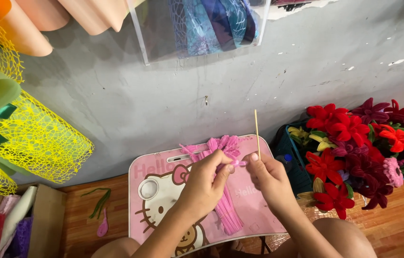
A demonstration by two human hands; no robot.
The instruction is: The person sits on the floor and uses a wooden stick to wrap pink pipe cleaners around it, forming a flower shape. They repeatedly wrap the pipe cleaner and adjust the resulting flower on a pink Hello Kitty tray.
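My left hand (203, 184) and my right hand (268, 177) meet over a small pink lap table (156, 200) with a cartoon cat print. The right hand holds a thin wooden stick (257, 129) upright. Between the fingertips of both hands is a short pink pipe cleaner piece (238, 163), pinched by the left thumb and finger at the stick. Under the left hand lies a bundle of pink pipe cleaners (229, 210), and pink petal shapes (221, 143) rest at the table's far edge.
A dark basket (293, 157) of red, purple, yellow and pink pipe cleaner flowers (354, 153) stands at the right. Yellow mesh wrapping (39, 138) and paper rolls hang at the left. A cardboard box (44, 215) sits on the wooden floor at the left. A grey wall is behind.
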